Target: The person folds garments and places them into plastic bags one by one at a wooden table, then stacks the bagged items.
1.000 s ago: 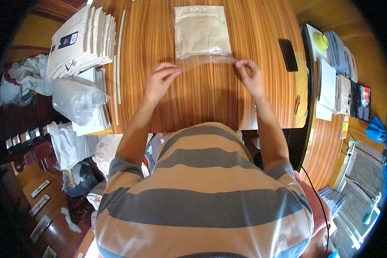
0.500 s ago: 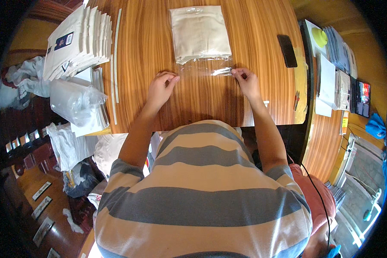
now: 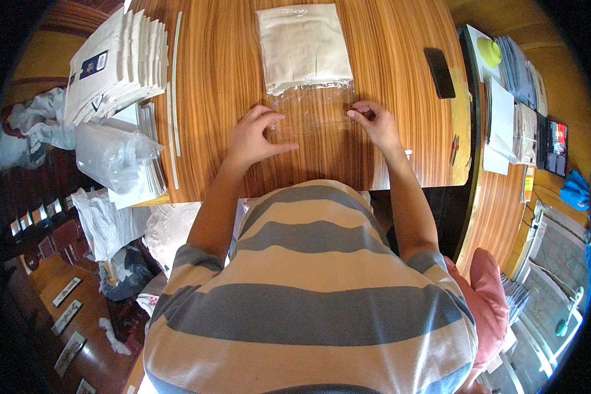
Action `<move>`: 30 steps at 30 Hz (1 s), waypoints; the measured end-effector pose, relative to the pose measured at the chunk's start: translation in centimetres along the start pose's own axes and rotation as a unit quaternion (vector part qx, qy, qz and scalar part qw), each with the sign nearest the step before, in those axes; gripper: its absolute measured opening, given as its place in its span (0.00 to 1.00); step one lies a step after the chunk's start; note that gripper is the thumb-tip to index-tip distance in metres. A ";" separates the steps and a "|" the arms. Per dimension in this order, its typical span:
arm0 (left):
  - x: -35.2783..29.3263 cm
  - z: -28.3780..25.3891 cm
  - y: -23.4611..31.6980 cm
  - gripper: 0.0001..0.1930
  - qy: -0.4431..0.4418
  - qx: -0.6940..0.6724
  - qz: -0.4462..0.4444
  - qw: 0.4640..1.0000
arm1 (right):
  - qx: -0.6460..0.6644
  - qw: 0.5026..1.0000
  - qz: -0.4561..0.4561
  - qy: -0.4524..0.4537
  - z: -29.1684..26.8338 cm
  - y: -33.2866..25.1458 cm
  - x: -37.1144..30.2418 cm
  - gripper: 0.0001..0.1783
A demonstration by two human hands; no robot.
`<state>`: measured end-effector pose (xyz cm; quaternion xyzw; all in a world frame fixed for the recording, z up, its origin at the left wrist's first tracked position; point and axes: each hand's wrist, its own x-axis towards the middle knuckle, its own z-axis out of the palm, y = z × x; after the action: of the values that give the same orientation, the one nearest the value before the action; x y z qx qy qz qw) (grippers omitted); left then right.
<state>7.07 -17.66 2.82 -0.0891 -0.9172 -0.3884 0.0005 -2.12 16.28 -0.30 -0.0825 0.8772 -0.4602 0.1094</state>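
Observation:
A folded cream garment (image 3: 304, 49) lies flat on the wood-grain table, inside a clear plastic bag (image 3: 315, 108). The bag's loose end reaches past the fold toward me. At its near right corner my right hand (image 3: 374, 123) pinches the plastic edge between thumb and finger. My left hand (image 3: 259, 136) is by the near left corner, thumb and fingers spread apart, with nothing gripped between them. Whether its fingertips touch the film I cannot tell.
A stack of folded cream garments (image 3: 121, 62) with a dark tag stands at the left. Below it sits a pile of clear plastic bags (image 3: 115, 157). A phone (image 3: 438, 73) lies at the table's right. Beside me on the right is another person's pink clothing (image 3: 482, 302).
My left hand has opened, its thumb moving away from the bag's corner. My right hand keeps its pinch, with the bag's loose end drawn slightly toward me.

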 end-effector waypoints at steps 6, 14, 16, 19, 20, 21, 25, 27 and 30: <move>-1.5 0.4 0.7 0.29 -0.022 0.133 0.096 0.986 | -0.120 0.973 -0.195 -0.011 -1.7 -1.8 -2.8 0.23; -1.4 2.7 -2.6 0.18 0.011 0.084 0.084 0.993 | -0.136 0.971 -0.186 0.058 -0.4 0.9 -2.4 0.12; -1.1 2.1 -1.7 0.14 0.021 0.045 0.085 0.995 | -0.131 0.976 -0.157 0.078 0.2 1.1 -2.1 0.10; -0.8 2.1 -1.3 0.12 0.050 0.043 0.091 0.994 | -0.111 0.983 -0.108 0.098 0.9 1.1 -1.9 0.10; -0.9 2.1 -1.5 0.12 0.061 0.051 0.092 0.993 | -0.110 0.983 -0.112 0.100 1.0 1.3 -1.8 0.10; -0.8 2.2 -2.0 0.12 0.059 0.047 0.074 0.994 | -0.108 0.982 -0.116 0.101 1.0 1.4 -1.5 0.11; -0.3 2.6 -2.3 0.14 0.037 0.028 -0.023 0.999 | -0.107 0.987 -0.062 0.104 1.3 1.4 -0.7 0.14; 0.2 2.6 -1.5 0.14 0.017 0.012 -0.104 0.994 | -0.127 0.984 -0.043 0.116 1.5 0.7 -0.7 0.16; 1.1 2.3 -0.5 0.14 0.000 0.028 -0.205 0.978 | -0.185 0.973 -0.019 0.135 2.0 -0.6 -0.5 0.16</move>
<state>6.09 -16.15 0.93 0.1009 -0.9266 -0.3540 -0.0768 -1.04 14.48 -0.83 -0.0551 0.9519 -0.2993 -0.0362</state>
